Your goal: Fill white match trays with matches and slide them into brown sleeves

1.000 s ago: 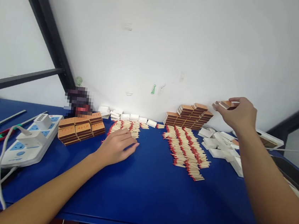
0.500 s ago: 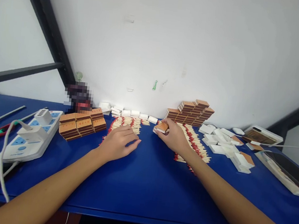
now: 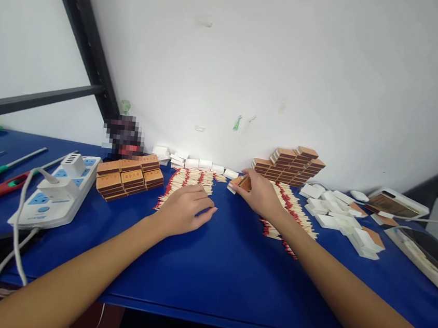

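Head view, the only 1; my right hand [image 3: 261,192] is ahead of me and a little right of centre, palm down; thumb and fingers are closed round a matchbox [image 3: 234,183], its white end poking out toward the left; whether the grip covers 1 box or 2, I cannot tell.

Long axis: seems to slant from that white end, near left, back toward the far right; tentative, since my fingers cover much of it. The box is farther from me than my left hand [image 3: 185,210], ahead and to its right; the 2 are apart, with blue table [image 3: 207,272] between; the right hand, being on the box, is the nearer.

Left hand: palm down, fingers loosely bent, thumb held off from them; nothing seen in it, underside hidden; it sits at the near edge of the left-hand matches [image 3: 192,178].

Around the right hand: the right-hand matches [image 3: 296,211] run beside and partly beneath hand and forearm; a stepped stack of matchboxes [image 3: 287,167] stands just behind, by the wall; white trays [image 3: 332,207] are heaped farther right.
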